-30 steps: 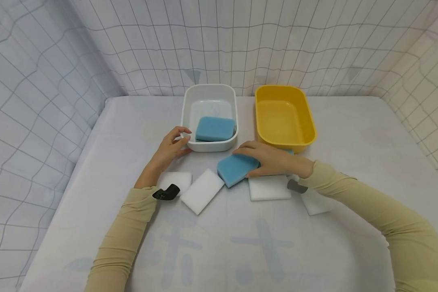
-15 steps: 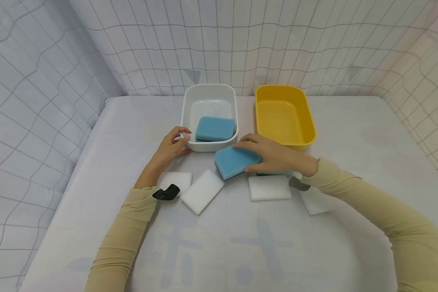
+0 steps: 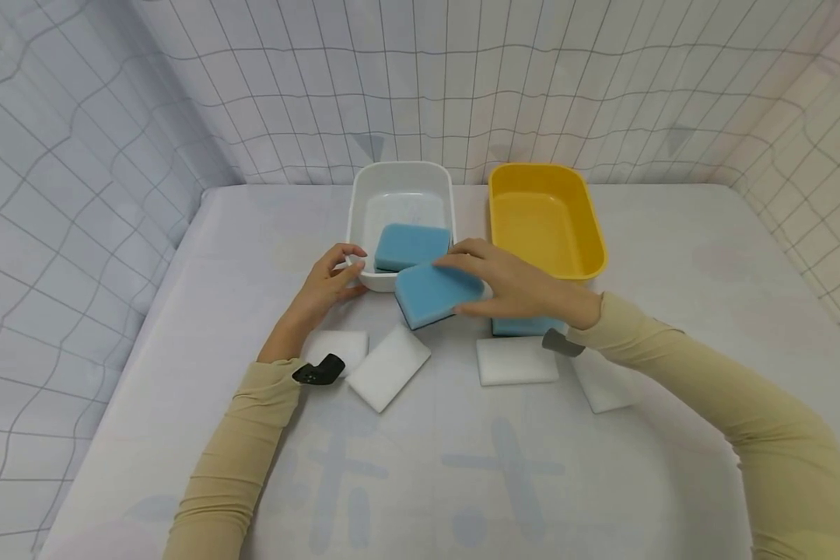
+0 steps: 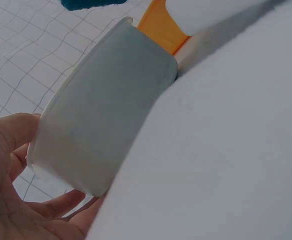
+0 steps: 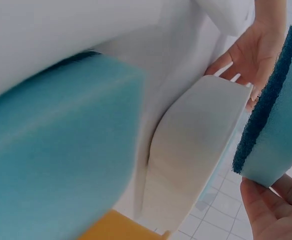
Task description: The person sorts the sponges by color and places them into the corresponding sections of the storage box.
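My right hand (image 3: 507,281) pinches a blue sponge (image 3: 435,294) between thumb and fingers, above the near right rim of the white plastic tub (image 3: 402,173). In the right wrist view this held sponge (image 5: 281,115) shows a dark scouring layer and is off the table. Another blue sponge (image 3: 411,246) lies inside the tub at its near end. My left hand (image 3: 325,284) grips the tub's near left corner, and the left wrist view shows the thumb (image 4: 21,129) at its rim. A further blue sponge (image 3: 525,325) lies on the table under my right hand, partly hidden.
A yellow tub (image 3: 542,218) stands right of the white one. White sponges lie in front: one by my left wrist (image 3: 339,347), a tilted one (image 3: 388,369), one near the middle (image 3: 516,362) and one partly under the right sleeve (image 3: 604,385). Gridded cloth (image 3: 420,85) hangs behind.
My right hand has lifted the blue sponge from the table and carried it left and away from me to the white tub's rim. The left hand has stayed on the tub.
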`<state>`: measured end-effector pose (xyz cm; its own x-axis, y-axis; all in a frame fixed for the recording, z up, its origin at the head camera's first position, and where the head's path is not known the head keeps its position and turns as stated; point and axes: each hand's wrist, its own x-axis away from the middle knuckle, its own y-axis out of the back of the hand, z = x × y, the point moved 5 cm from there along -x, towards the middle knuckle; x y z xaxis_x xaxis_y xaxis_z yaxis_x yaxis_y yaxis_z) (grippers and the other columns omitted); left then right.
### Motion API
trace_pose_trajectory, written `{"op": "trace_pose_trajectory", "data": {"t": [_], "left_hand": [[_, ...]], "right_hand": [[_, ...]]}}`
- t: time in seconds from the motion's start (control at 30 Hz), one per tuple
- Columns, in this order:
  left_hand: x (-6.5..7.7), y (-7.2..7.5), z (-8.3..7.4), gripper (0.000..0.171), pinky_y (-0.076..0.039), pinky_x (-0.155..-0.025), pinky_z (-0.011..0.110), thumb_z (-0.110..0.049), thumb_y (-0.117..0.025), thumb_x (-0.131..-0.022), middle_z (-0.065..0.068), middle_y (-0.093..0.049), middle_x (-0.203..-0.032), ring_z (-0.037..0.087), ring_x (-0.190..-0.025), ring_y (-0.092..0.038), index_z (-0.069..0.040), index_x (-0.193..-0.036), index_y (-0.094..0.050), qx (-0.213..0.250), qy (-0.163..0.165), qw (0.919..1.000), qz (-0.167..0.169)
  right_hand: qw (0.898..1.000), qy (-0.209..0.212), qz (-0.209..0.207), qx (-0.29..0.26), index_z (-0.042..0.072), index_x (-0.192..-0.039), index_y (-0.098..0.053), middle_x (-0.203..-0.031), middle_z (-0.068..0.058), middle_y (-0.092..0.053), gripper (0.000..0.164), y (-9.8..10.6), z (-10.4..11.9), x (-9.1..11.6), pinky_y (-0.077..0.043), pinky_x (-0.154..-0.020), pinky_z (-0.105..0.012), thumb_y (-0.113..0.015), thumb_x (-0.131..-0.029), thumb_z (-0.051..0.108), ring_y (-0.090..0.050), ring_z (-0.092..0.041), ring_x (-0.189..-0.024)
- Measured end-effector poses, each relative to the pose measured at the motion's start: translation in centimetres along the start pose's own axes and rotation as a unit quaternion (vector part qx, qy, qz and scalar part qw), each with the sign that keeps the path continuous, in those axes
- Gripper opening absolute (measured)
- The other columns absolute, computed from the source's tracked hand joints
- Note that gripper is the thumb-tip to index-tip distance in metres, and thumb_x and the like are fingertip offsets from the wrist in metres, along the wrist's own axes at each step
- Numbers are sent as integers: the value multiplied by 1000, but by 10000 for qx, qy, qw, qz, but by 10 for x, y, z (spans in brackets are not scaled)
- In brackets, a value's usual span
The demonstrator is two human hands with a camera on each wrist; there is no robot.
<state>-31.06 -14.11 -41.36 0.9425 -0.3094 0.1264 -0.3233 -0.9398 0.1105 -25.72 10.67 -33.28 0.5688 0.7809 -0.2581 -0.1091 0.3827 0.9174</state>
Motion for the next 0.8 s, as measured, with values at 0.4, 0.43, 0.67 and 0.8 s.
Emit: {"op": "trace_pose_trajectory", "data": {"t": [0.4,0.43,0.67,0.8], "left_hand": [[1,1,1,30,-43,-103,47,-23,-47,-98,13,-17,-144,30,-129,-38,-8,-123,-40,-26,-16,10000,4],[1,1,1,30,-43,-103,47,-24,-48,-98,14,-16,-145,30,-129,-37,-8,-123,-40,-16,-16,10000,9],[0,2,2,29,-45,-102,45,-25,-48,-98,14,-15,-147,29,-128,-39,-10,-122,-42,-10,-55,10000,7],[1,2,1,29,-46,-101,44,-25,-48,-98,14,-17,-147,30,-129,-39,-11,-122,-42,-62,-75,10000,-1]], "right_hand": [[9971,-736,142,103,10,-136,-45,-131,-15,-46,59,2,-1,-22,-46,-100,-38,-65,-86,36,-46,-26,-117],[9970,-754,124,115,10,-136,-46,-131,-16,-46,59,2,-2,-24,-46,-100,-38,-65,-86,35,-46,-27,-117],[9947,-993,148,209,10,-135,-47,-130,-15,-48,59,-3,-8,-35,-45,-99,-37,-66,-85,36,-47,-26,-115],[9939,-1062,158,232,9,-136,-46,-129,-16,-48,59,-7,-16,-41,-44,-100,-38,-65,-86,35,-46,-26,-115]]}}
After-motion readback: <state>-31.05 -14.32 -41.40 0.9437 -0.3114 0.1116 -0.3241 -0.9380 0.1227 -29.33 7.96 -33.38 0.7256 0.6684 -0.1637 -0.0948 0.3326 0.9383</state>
